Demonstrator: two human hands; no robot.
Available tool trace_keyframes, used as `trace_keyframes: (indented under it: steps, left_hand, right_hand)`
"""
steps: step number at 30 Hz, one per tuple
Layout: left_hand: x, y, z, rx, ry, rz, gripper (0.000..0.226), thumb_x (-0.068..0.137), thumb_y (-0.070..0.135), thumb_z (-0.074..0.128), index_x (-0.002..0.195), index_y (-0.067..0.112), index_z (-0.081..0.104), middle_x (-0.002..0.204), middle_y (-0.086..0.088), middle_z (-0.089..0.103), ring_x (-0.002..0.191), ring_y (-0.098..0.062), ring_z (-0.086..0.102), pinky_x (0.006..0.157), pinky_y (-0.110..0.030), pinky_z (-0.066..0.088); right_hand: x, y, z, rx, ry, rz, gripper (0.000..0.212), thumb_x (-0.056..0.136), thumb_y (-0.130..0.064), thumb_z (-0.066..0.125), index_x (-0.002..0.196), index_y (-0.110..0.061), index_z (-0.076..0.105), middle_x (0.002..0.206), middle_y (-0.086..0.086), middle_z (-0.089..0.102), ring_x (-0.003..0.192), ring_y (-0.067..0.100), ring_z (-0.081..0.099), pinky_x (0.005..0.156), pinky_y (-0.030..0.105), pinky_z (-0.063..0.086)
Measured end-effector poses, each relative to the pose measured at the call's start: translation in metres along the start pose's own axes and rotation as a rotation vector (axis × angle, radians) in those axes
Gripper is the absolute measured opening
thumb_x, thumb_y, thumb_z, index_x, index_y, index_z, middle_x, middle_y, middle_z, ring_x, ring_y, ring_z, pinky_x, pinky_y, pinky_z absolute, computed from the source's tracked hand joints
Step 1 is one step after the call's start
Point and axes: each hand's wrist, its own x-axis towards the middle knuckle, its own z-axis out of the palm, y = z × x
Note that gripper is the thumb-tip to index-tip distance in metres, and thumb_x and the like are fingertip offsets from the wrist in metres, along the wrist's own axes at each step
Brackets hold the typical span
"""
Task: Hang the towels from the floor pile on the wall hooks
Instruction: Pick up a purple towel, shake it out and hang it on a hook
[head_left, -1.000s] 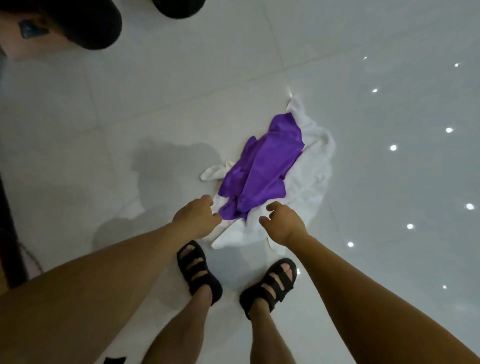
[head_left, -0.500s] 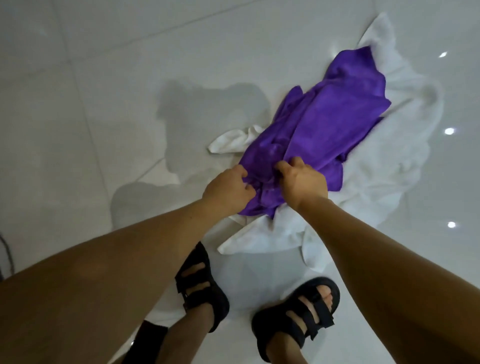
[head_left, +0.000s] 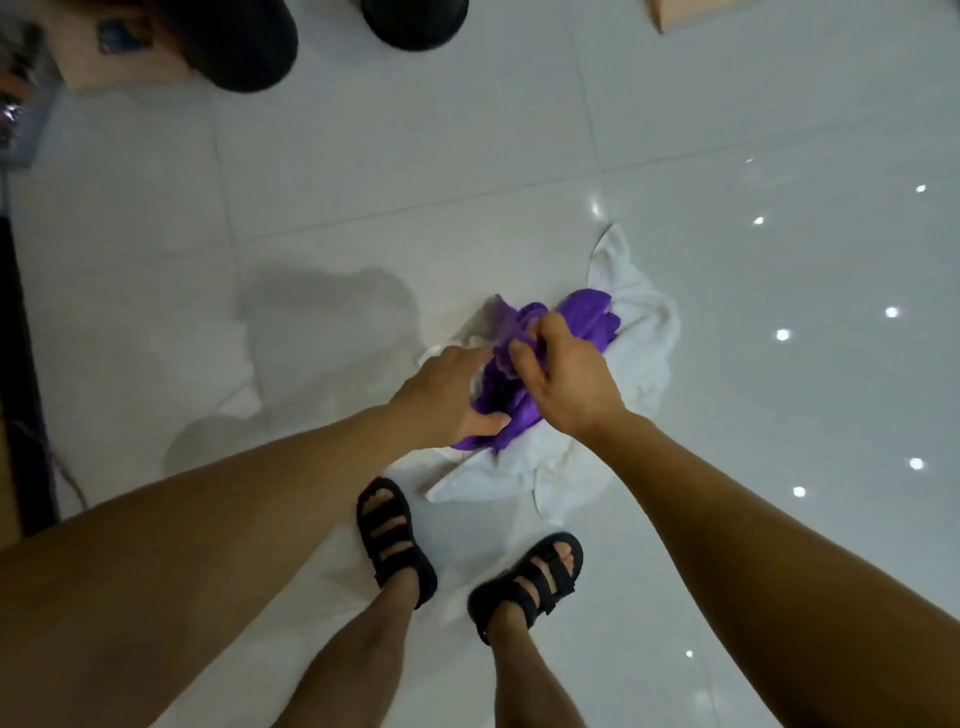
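Bunched tighter since the last frame, the purple cloth towel (head_left: 587, 314) sits on the crumpled white cloth towel (head_left: 649, 338) on the glossy tiled floor (head_left: 363, 182), left hand (head_left: 449, 392) and right hand (head_left: 571, 384) both gripping it; I'd lift straight up, leaving the white one behind.

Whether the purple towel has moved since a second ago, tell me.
Yes. The purple towel, spread along the white towel before, is now bunched toward its near end, gripped by the left hand and right hand.
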Motion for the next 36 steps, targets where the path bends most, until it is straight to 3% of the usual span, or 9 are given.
trace_keyframes:
  steps: [3,8,12,16,19,23,26,31,36]
  left_hand:
    - [-0.039,0.045,-0.052,-0.088,0.061,0.09,0.052,0.075,0.042,0.068,0.123,0.026,0.054,0.121,-0.002,0.059,0.107,-0.022,0.057,0.091,-0.041,0.048]
    - [-0.112,0.109,-0.147,-0.081,0.164,0.254,0.061,0.072,0.046,0.063,0.13,0.039,0.045,0.122,0.022,0.046,0.107,0.003,0.046,0.085,-0.016,0.035]
    - [-0.173,0.157,-0.214,-0.073,0.158,0.305,0.032,0.066,0.033,0.062,0.096,0.043,0.058,0.085,0.02,0.062,0.079,0.0,0.06,0.065,-0.01,0.043]
    - [-0.231,0.191,-0.256,-0.102,0.301,0.275,0.01,0.07,0.026,0.068,0.078,0.027,0.063,0.065,0.013,0.061,0.06,-0.001,0.057,0.048,-0.01,0.04]
    - [-0.274,0.218,-0.279,-0.156,0.356,0.247,0.007,0.073,0.017,0.069,0.071,0.019,0.062,0.057,0.011,0.06,0.054,-0.002,0.054,0.048,-0.014,0.043]
    - [-0.338,0.247,-0.311,-0.344,0.34,0.154,0.022,0.078,0.008,0.07,0.099,0.006,0.065,0.093,-0.016,0.071,0.083,-0.032,0.067,0.07,-0.042,0.054]
    - [-0.395,0.254,-0.327,-0.451,0.263,0.076,0.031,0.079,0.01,0.072,0.11,0.007,0.065,0.101,-0.012,0.072,0.091,-0.031,0.069,0.081,-0.04,0.056]
    - [-0.465,0.258,-0.328,-0.602,0.28,-0.066,0.032,0.082,0.016,0.072,0.112,0.006,0.065,0.105,-0.016,0.072,0.095,-0.034,0.07,0.083,-0.045,0.057]
    - [-0.519,0.258,-0.341,-1.029,0.524,0.171,0.031,0.081,0.024,0.064,0.108,0.008,0.065,0.103,-0.014,0.069,0.093,-0.027,0.065,0.095,-0.04,0.049]
  right_hand:
    - [-0.015,-0.068,-0.068,0.131,0.025,-0.032,0.021,0.099,-0.032,0.05,0.098,-0.011,0.049,0.079,0.002,0.062,0.071,0.023,0.06,0.067,0.037,0.048]
    - [-0.04,-0.169,-0.157,0.335,0.039,-0.071,0.009,0.095,-0.031,0.058,0.09,-0.025,0.055,0.072,-0.008,0.064,0.064,0.004,0.057,0.065,0.018,0.045]
    - [-0.059,-0.24,-0.209,0.389,-0.035,-0.127,0.008,0.094,-0.03,0.062,0.087,-0.027,0.058,0.071,0.004,0.068,0.061,0.012,0.06,0.06,0.026,0.051]
    - [-0.074,-0.275,-0.253,0.359,-0.3,-0.062,0.036,0.074,-0.043,0.08,0.098,-0.022,0.063,0.087,-0.001,0.074,0.074,0.011,0.07,0.068,0.025,0.058]
    - [-0.087,-0.307,-0.272,-0.001,-0.5,-0.115,0.051,0.059,-0.048,0.087,0.099,-0.023,0.068,0.093,-0.004,0.073,0.085,0.016,0.069,0.077,0.029,0.056]
    - [-0.094,-0.358,-0.308,-0.325,-0.253,-0.268,0.024,0.072,-0.045,0.08,0.074,-0.025,0.066,0.074,-0.002,0.064,0.074,0.02,0.06,0.062,0.027,0.044]
    - [-0.102,-0.398,-0.331,-0.434,0.071,-0.503,0.022,0.079,-0.033,0.073,0.095,-0.018,0.072,0.1,0.014,0.063,0.098,0.035,0.057,0.081,0.034,0.045]
    - [-0.129,-0.46,-0.328,-0.081,0.445,-0.602,0.045,0.078,-0.025,0.062,0.123,-0.021,0.062,0.122,0.011,0.052,0.116,0.031,0.049,0.097,0.033,0.038]
    - [-0.158,-0.462,-0.299,0.165,0.095,-0.194,0.089,0.077,-0.072,0.055,0.139,-0.008,0.045,0.14,0.017,0.049,0.124,0.034,0.049,0.101,0.043,0.042]
